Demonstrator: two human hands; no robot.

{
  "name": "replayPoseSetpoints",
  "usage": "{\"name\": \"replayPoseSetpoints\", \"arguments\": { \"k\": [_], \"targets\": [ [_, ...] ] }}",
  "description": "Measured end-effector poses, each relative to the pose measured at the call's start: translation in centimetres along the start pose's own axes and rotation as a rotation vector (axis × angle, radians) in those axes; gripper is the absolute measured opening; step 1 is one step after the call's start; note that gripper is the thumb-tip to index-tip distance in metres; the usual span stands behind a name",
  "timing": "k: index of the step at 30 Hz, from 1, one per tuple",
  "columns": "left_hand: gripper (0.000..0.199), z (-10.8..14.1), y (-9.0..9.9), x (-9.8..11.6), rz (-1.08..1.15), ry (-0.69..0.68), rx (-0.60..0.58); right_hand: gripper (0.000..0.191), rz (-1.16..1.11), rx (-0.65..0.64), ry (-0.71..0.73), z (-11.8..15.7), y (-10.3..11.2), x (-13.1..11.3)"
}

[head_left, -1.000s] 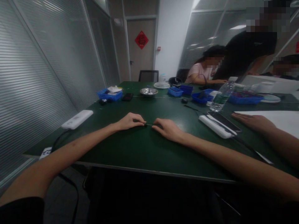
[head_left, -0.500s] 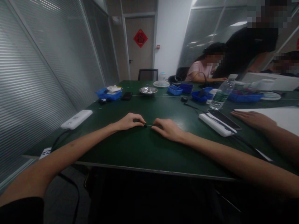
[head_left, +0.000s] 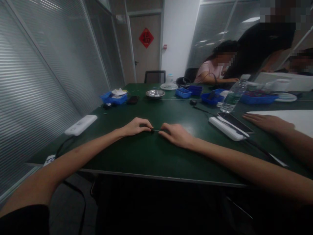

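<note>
"Left of centre, what fills the blue box?"
"Crumpled paper, partly."
"The left hand?"
"Pinching a black piece mid-frame, probably to steady it. Above, a bowl holds pale bits."
"The right hand?"
"Fingers curl by the thin rod; whether they grip, I cannot tell."

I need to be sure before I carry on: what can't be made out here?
- Small dark piece in the left hand: head view, too small and dark to identify.
- Thin rod by the right hand: head view, too fine to show contact.
- Metal bowl contents: head view, too small.
- White sheet: head view, right edge and another person's arm hide parts.
</note>
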State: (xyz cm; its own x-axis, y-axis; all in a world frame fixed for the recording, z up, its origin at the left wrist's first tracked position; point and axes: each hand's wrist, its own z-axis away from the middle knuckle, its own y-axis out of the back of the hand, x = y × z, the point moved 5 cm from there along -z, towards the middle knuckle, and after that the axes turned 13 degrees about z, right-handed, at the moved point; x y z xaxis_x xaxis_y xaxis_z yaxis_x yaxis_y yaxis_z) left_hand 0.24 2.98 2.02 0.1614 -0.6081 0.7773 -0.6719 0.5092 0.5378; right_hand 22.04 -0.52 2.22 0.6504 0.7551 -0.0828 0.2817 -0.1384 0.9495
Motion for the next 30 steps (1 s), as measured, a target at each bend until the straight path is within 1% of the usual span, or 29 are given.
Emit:
{"name": "replayPoseSetpoints", "arguments": {
  "k": [3,9,15,20,25,28,30],
  "targets": [
    [0.019,-0.12,0.04,-0.15,0.027,0.035,-0.004,0.028,-0.002,0.012,0.005,0.05,0.15,-0.19],
    [0.018,-0.14,-0.07,0.11,0.02,0.054,-0.005,0.029,0.035,0.015,0.002,0.0,0.2,-0.27],
    [0.022,-0.12,-0.09,0.07,0.006,0.045,-0.026,0.028,0.011,-0.006,0.046,0.11,0.26,-0.61],
    [0.023,-0.17,-0.05,0.09,-0.012,0.048,-0.031,0.027,0.022,0.012,0.006,0.08,0.19,-0.35],
    [0.023,-0.18,-0.06,0.09,-0.026,0.044,-0.022,0.028,0.017,-0.001,0.056,0.02,-0.06,-0.4],
    [0.024,-0.2,-0.08,0.11,-0.022,0.045,-0.026,0.027,0.027,0.025,0.033,0.02,-0.06,-0.2],
    [0.024,-0.2,-0.11,0.17,-0.019,0.041,-0.034,0.027,0.025,0.02,0.032,0.03,-0.07,-0.2]
  ]
}}
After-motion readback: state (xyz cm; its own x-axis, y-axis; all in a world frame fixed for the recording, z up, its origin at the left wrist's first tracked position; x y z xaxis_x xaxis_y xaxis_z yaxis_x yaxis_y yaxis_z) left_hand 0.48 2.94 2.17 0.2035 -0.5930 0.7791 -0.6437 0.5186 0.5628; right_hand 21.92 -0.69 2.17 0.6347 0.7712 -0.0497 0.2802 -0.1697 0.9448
